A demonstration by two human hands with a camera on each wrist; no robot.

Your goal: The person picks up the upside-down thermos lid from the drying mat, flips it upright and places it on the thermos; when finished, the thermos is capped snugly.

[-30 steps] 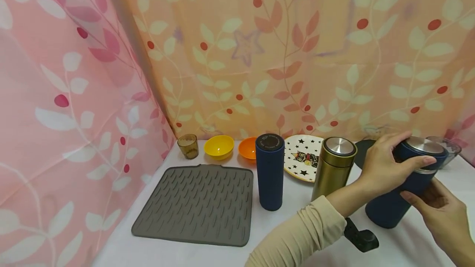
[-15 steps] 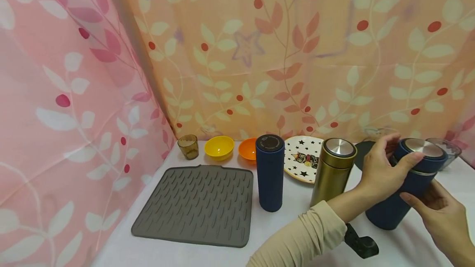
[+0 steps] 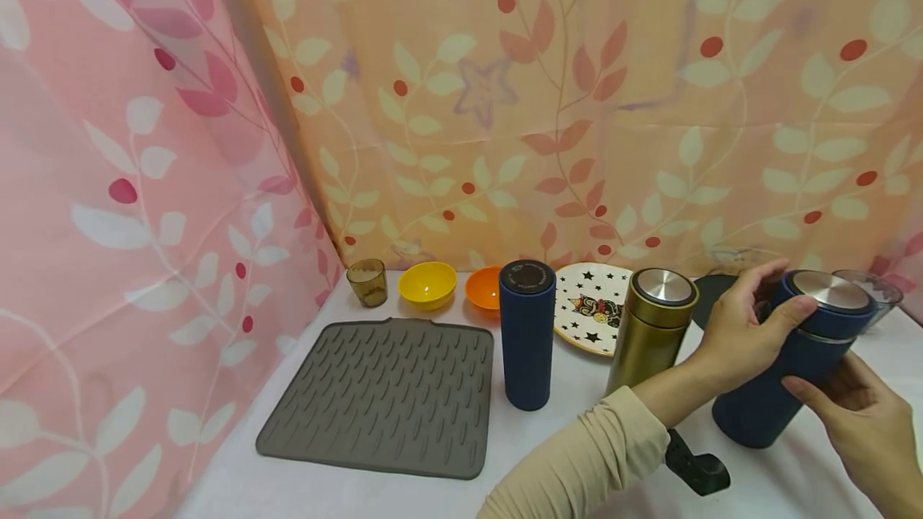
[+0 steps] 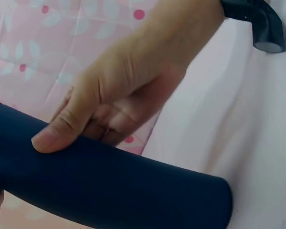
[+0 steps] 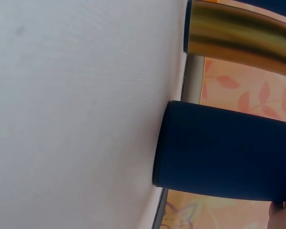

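Observation:
On the right of the head view stands a large dark blue thermos flask (image 3: 764, 403), with a steel-topped blue lid (image 3: 829, 292) and a silver ring below it. My left hand (image 3: 746, 327) grips the lid, its thumb at the front edge and its fingers partly hidden behind. Lower down, my right hand (image 3: 861, 415) holds the flask's body, its thumb in front; the right wrist view puts the flask's base (image 5: 164, 143) against the white tabletop. In the left wrist view the right thumb (image 4: 57, 136) lies along the blue body.
A gold thermos (image 3: 652, 335) stands close beside my left forearm, then a slimmer blue thermos (image 3: 526, 343). A grey ridged mat (image 3: 382, 399) lies on the left. Behind are a brown glass (image 3: 368, 283), yellow bowl (image 3: 427, 287), orange bowl (image 3: 483, 291), star-patterned plate (image 3: 587, 335) and clear glass (image 3: 872, 287).
My left thumb has drawn back leftward across the lid, so more of its steel top shows. My right hand keeps its hold on the flask's body.

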